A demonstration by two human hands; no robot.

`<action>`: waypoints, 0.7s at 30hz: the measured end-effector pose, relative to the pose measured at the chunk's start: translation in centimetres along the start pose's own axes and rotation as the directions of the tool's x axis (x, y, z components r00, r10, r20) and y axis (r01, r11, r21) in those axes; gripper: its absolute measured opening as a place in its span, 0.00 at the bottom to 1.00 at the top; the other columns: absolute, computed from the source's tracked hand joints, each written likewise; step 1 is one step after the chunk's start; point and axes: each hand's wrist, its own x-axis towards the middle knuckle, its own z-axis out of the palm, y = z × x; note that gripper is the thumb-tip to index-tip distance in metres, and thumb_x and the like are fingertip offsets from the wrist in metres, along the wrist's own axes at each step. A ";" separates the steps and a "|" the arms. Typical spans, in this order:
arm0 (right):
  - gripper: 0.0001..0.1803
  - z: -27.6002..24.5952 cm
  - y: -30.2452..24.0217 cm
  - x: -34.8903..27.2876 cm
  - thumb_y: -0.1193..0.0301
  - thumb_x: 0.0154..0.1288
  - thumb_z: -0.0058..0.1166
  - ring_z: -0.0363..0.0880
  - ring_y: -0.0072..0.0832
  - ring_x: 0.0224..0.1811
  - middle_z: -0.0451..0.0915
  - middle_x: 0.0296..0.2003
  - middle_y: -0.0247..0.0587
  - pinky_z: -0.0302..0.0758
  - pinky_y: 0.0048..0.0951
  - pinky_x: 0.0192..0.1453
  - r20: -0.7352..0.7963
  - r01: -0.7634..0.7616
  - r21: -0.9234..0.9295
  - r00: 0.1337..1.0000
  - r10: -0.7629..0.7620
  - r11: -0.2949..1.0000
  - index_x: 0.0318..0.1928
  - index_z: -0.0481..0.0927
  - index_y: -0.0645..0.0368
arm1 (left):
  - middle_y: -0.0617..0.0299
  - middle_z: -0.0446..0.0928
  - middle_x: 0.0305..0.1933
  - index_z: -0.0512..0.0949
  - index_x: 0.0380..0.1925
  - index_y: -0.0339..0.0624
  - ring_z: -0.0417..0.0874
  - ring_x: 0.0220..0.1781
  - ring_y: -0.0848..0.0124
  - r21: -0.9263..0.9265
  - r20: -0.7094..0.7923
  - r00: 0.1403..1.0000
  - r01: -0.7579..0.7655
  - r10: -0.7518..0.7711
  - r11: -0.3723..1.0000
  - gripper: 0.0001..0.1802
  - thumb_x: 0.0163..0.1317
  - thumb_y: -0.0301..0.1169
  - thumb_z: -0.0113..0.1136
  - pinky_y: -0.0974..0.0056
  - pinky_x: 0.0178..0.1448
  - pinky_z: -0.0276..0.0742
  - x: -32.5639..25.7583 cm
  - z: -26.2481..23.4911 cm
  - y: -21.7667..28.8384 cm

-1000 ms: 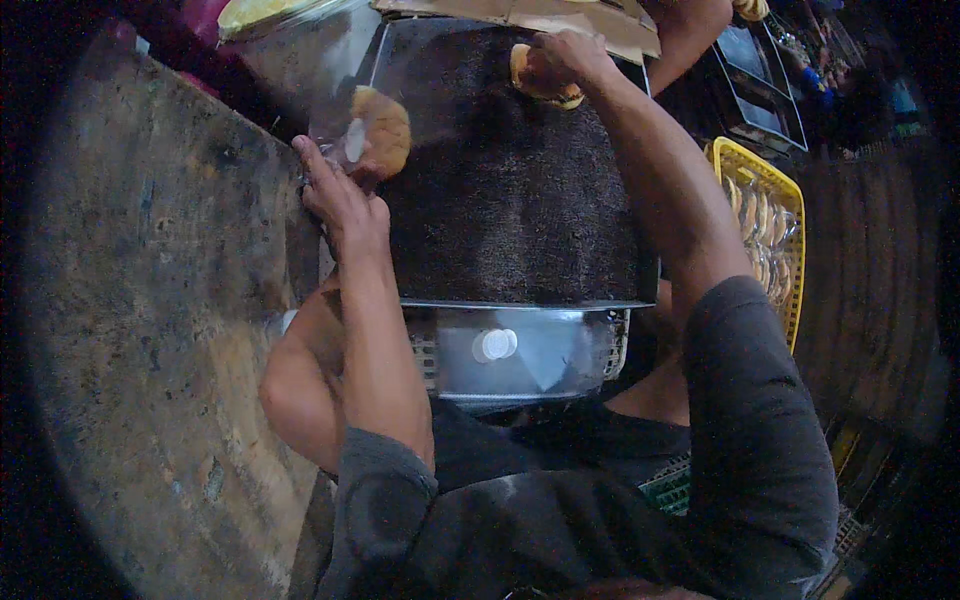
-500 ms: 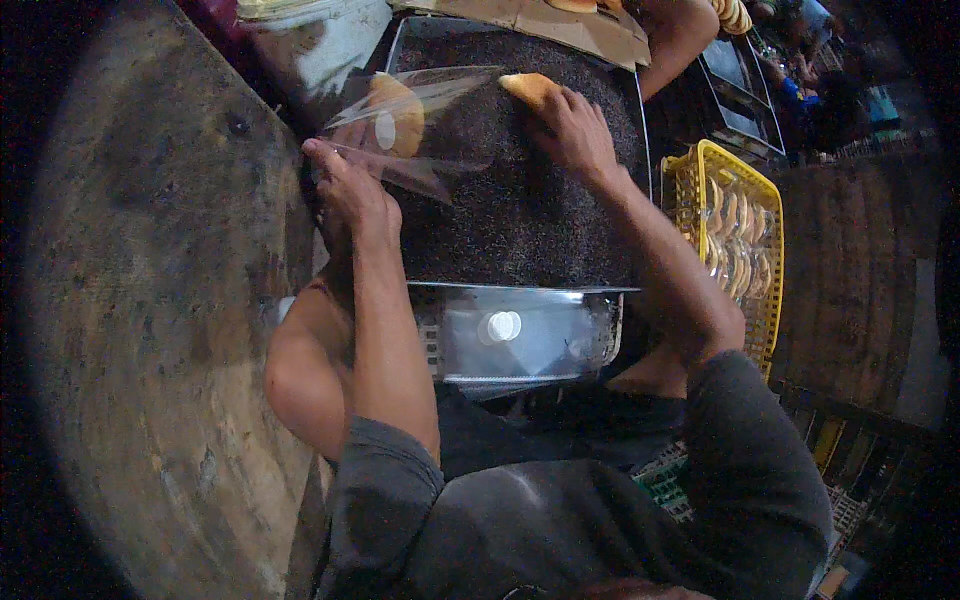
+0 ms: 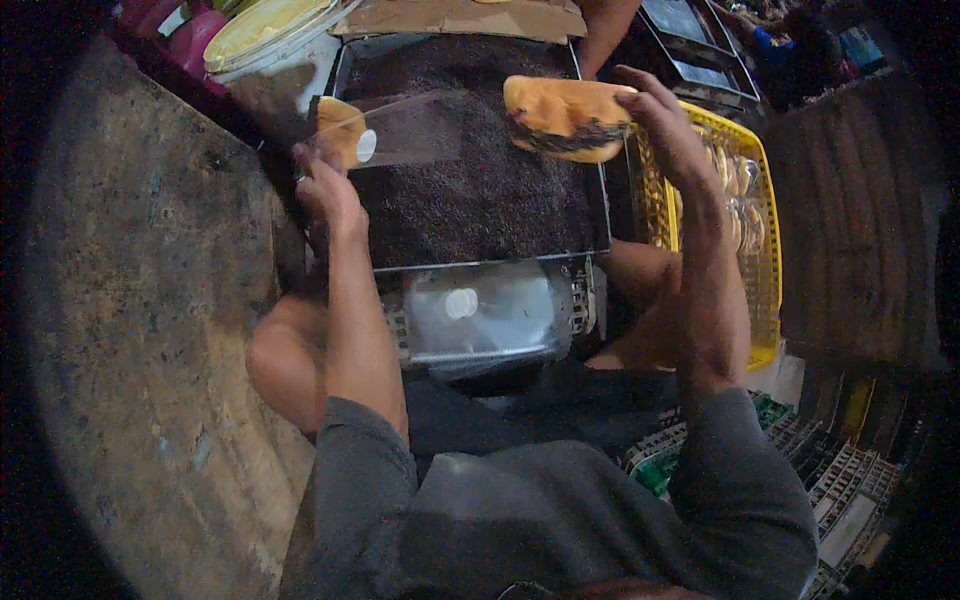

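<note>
My right hand (image 3: 678, 135) grips a folded golden bread bun (image 3: 565, 105) by its right end, above the far right of a tray (image 3: 490, 260). Dark granules cling along the bun's lower edge. A bed of the same dark granules (image 3: 450, 215), like chocolate sprinkles, fills the tray. At the tray's left side my left hand (image 3: 334, 195) pinches the edge of a clear plastic bag (image 3: 415, 125) with a round white label. Another piece of bread (image 3: 335, 122) shows next to the bag; whether it is inside or behind cannot be told.
A stack of clear bags (image 3: 485, 325) lies on a crate before the tray. To the right stands a yellow basket (image 3: 768, 300) of wrapped buns. Cardboard (image 3: 460, 20) and another person's arm (image 3: 605, 35) border the tray's far side. A white bucket (image 3: 290, 75) stands far left.
My right hand has lifted the bun off the granules and moved right and nearer, turning it so its coated edge shows. My left hand still holds the bag. The whole view has shifted slightly.
</note>
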 end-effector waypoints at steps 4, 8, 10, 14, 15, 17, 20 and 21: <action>0.30 -0.3 -1.3 -1.4 0.64 0.59 0.47 0.72 0.33 0.56 0.75 0.52 0.47 0.67 0.30 0.61 0.152 -0.048 0.178 0.988 0.021 0.983 0.62 0.67 0.63 | 0.41 0.73 0.57 0.69 0.58 0.36 0.78 0.55 0.56 0.116 0.255 0.967 -0.037 0.006 0.993 0.37 0.70 0.59 0.31 0.49 0.59 0.68 -1.4 0.2 -1.1; 0.30 2.2 -0.5 -1.7 0.61 0.61 0.53 0.72 0.31 0.56 0.74 0.52 0.44 0.67 0.28 0.60 0.158 -0.056 0.142 0.987 0.034 0.988 0.63 0.67 0.59 | 0.39 0.67 0.63 0.55 0.67 0.44 0.73 0.60 0.48 -0.189 0.622 0.779 0.248 -0.079 0.950 0.40 0.68 0.63 0.24 0.46 0.67 0.58 -3.7 -0.3 -1.3; 0.35 3.1 -0.4 -2.3 0.56 0.59 0.56 0.70 0.33 0.56 0.74 0.53 0.46 0.64 0.29 0.62 0.182 -0.065 0.207 0.983 0.027 0.976 0.64 0.66 0.58 | 0.39 0.64 0.65 0.50 0.69 0.46 0.69 0.63 0.46 -0.225 0.699 0.705 0.376 -0.120 0.899 0.42 0.67 0.64 0.22 0.46 0.69 0.56 -5.4 -1.0 -1.1; 0.39 4.5 -0.2 -3.8 0.52 0.57 0.59 0.69 0.33 0.57 0.73 0.54 0.47 0.62 0.30 0.63 0.143 -0.033 0.093 0.990 0.019 0.995 0.65 0.64 0.58 | 0.36 0.47 0.72 0.43 0.72 0.53 0.57 0.70 0.41 -0.288 0.703 0.697 0.461 -0.141 0.839 0.45 0.62 0.69 0.22 0.42 0.68 0.60 -10.2 -1.0 -1.4; 0.38 4.5 -0.5 -4.0 0.53 0.59 0.58 0.67 0.33 0.60 0.73 0.55 0.48 0.61 0.31 0.64 0.210 -0.070 0.064 0.976 0.055 0.996 0.65 0.64 0.57 | 0.33 0.42 0.72 0.41 0.72 0.54 0.56 0.70 0.40 -0.318 0.750 0.656 0.471 -0.085 0.823 0.46 0.61 0.70 0.22 0.41 0.67 0.61 -10.5 -1.0 -2.1; 0.37 4.2 -1.5 -4.8 0.54 0.59 0.57 0.67 0.34 0.60 0.72 0.55 0.48 0.61 0.31 0.64 0.207 -0.083 0.108 0.977 0.059 0.991 0.65 0.64 0.58 | 0.33 0.47 0.71 0.42 0.72 0.53 0.61 0.68 0.41 -0.315 0.719 0.687 0.460 -0.109 0.830 0.45 0.62 0.69 0.23 0.42 0.67 0.63 -10.4 -0.9 -2.1; 0.35 2.5 -1.0 -4.7 0.57 0.60 0.56 0.68 0.34 0.59 0.73 0.55 0.46 0.62 0.31 0.64 0.202 -0.081 0.180 0.978 0.044 0.980 0.64 0.65 0.60 | 0.36 0.62 0.63 0.51 0.70 0.46 0.75 0.56 0.47 -0.217 0.714 0.686 0.407 -0.140 0.887 0.44 0.65 0.66 0.23 0.47 0.60 0.74 -9.1 -1.7 -1.9; 0.34 1.8 -0.9 -4.5 0.57 0.61 0.56 0.69 0.33 0.58 0.73 0.55 0.46 0.62 0.31 0.63 0.194 -0.075 0.180 0.980 0.039 0.981 0.64 0.65 0.60 | 0.37 0.64 0.62 0.52 0.69 0.44 0.77 0.55 0.48 -0.179 0.708 0.692 0.368 -0.140 0.913 0.43 0.65 0.65 0.22 0.47 0.58 0.75 -8.4 -1.9 -1.7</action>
